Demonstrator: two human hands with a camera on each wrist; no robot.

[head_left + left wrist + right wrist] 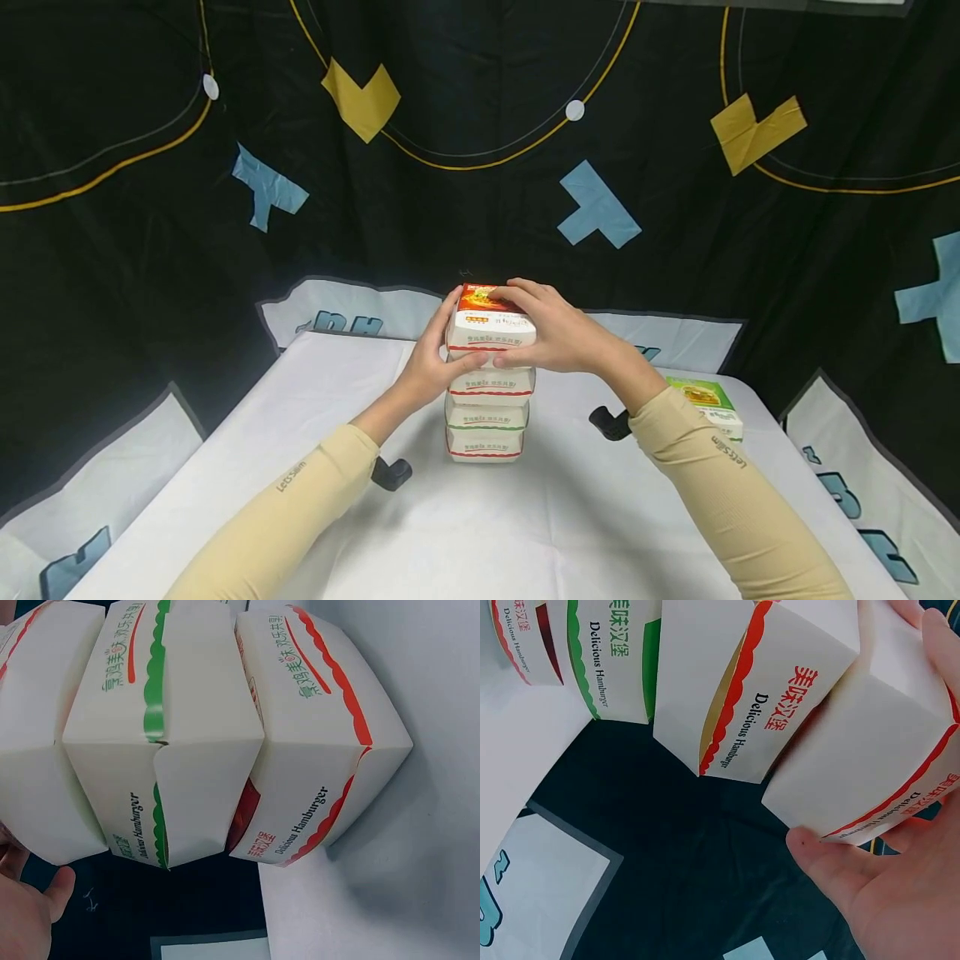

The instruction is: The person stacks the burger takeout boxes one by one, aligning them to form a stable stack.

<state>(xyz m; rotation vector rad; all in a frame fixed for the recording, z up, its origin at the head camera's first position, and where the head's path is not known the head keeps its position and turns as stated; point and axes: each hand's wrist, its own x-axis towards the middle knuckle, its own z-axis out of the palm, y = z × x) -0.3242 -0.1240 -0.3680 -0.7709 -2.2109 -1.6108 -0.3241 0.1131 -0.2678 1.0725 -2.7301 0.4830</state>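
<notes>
Several white paper hamburger boxes stand in a column on the table. Both hands grip the top hamburger box point(491, 327), which has a red and white lid with a burger picture. My left hand point(433, 363) holds its left side, thumb across the front. On the other side, my right hand point(561, 335) has fingers over the lid and its thumb low on the front. Directly below is a red-trimmed box point(772, 697). Under that come a green-trimmed box point(202, 682) and a red-trimmed bottom box point(315, 742). In the right wrist view, the top box leans slightly against the one below.
A separate hamburger box with a green lid point(701, 392) lies at the table's right edge, beyond the right forearm. Small black objects point(392, 474) show beside both forearms. The white tabletop point(480, 533) ends at a black curtain point(480, 217) behind.
</notes>
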